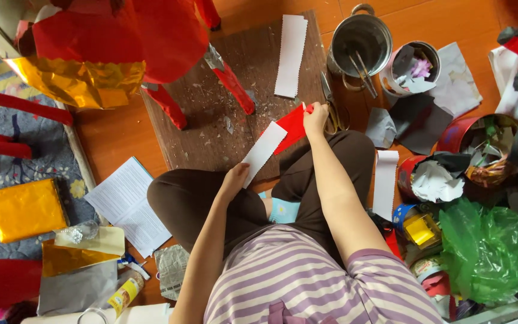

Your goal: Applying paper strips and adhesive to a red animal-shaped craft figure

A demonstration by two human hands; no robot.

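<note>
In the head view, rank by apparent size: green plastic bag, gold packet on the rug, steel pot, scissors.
1. green plastic bag
2. gold packet
3. steel pot, close to the packet, so unsure
4. scissors

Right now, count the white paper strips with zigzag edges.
3: one strip on the brown board, one in the left hand, one beside the right knee. Clutter may hide more.

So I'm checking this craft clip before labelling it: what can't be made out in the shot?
- Head view: the left hand covers the lower end of the white paper strip.
- The right hand hides its grip on the red paper; part of the scissors lies behind it.
- The red and gold figure is cut off by the top edge.
- The steel pot holds thin tools, too small to identify.
</note>
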